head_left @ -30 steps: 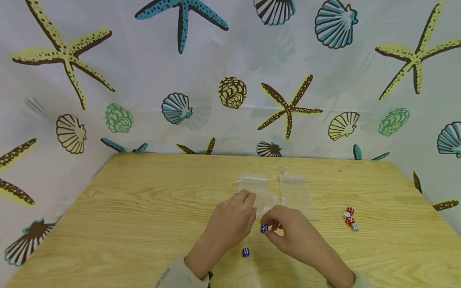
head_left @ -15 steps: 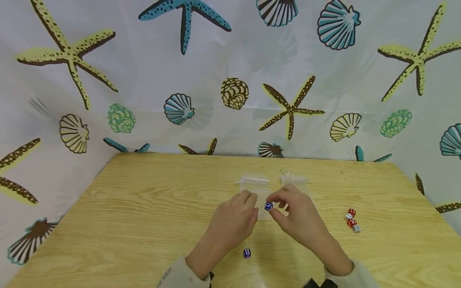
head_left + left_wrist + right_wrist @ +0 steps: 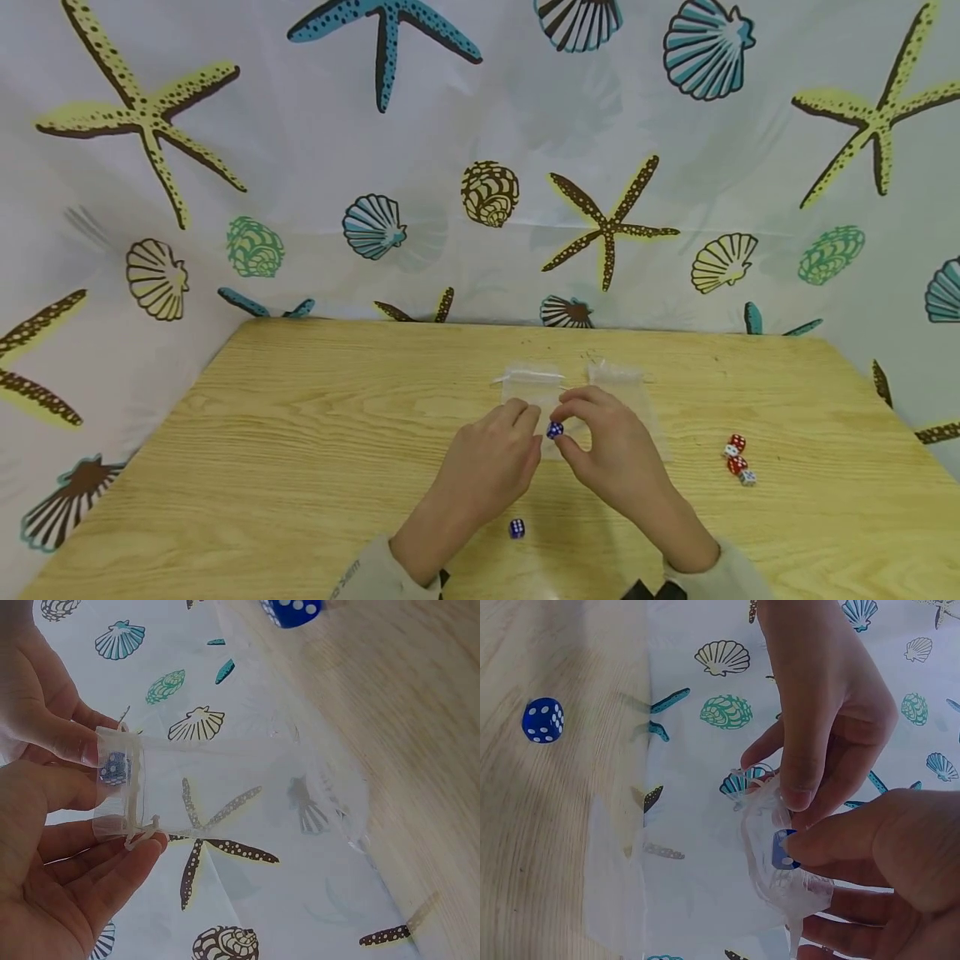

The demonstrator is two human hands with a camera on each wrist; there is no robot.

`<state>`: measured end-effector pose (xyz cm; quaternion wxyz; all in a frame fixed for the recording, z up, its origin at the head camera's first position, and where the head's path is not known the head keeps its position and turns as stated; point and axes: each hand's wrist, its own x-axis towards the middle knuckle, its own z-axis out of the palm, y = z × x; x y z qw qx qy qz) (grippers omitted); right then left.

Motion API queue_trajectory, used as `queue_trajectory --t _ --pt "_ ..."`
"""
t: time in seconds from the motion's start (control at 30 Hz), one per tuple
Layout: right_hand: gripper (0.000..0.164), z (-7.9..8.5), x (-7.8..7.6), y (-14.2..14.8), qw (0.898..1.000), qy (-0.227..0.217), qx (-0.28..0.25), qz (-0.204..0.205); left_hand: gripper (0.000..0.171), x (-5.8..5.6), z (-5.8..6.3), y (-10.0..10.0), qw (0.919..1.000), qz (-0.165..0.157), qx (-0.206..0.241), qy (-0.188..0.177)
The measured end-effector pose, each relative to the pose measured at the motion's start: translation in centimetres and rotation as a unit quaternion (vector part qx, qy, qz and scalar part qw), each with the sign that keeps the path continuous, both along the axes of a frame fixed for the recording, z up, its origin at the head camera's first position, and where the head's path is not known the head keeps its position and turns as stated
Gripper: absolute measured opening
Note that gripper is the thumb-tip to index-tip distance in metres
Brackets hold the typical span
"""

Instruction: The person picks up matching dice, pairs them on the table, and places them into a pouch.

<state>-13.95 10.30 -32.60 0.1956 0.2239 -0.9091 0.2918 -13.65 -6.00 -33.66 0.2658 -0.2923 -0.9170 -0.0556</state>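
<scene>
My right hand (image 3: 611,446) pinches a blue die (image 3: 555,430) with white dots between thumb and forefinger, close beside my left hand (image 3: 491,450). In the left wrist view, the left hand's fingers (image 3: 124,889) grip the drawstring mouth of a sheer white pouch (image 3: 136,796). The die shows through the pouch's thin fabric, right at the mouth. From the right wrist, the right thumb (image 3: 821,840) presses on the die while the left thumb (image 3: 799,791) is at the pouch's rim. A second blue die (image 3: 517,528) lies on the table below the hands.
Two flat sheer pouches (image 3: 630,412) lie on the wooden table (image 3: 315,433) beyond the hands, partly covered by them. Several red and white dice (image 3: 737,465) sit in a small cluster at the right. A shell-patterned cloth (image 3: 420,125) stands behind the table.
My right hand has moved up and away from me with the blue die, then slightly left toward the left hand. The left hand has stayed almost in place.
</scene>
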Motion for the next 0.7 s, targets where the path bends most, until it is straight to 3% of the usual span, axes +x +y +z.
queue_trajectory --t 0.7 --pt "0.027 0.24 0.07 0.28 0.999 -0.027 0.043 -0.009 0.025 0.15 0.24 0.18 0.9996 0.000 -0.003 -0.029"
